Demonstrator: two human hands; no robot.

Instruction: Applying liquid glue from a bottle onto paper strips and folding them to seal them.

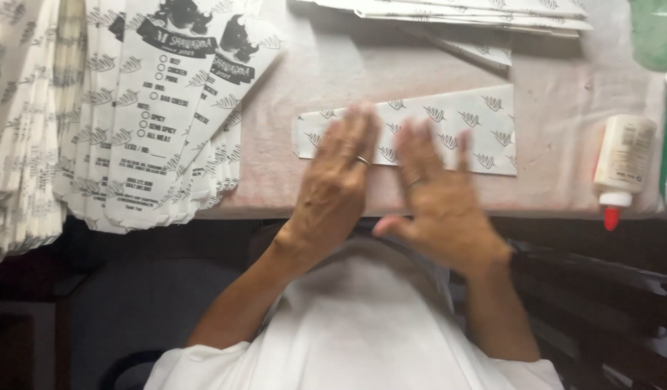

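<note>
While both palms lie flat with fingers spread, the left hand (338, 180) and right hand (438, 195) press side by side on the folded paper sleeve (449, 126) (leaf-printed), gripping nothing. Finished sleeves (142, 115) fan out far left; a glue bottle (622, 162) lies right.

Folded paper sleeve (449, 126) lies flat on the table (565, 94), near its front edge, centre. Left hand (337, 180) and right hand (438, 191) side by side over the sleeve's near-left part, fingers spread flat; contact blurred, cannot tell. Fanned stack of printed sleeves (149, 108) left of it, overhanging the front edge. Another stack of flat sheets (478, 14) behind it at the far edge. Glue bottle (622, 166) lies to the right, nozzle pointing past the front edge.
</note>
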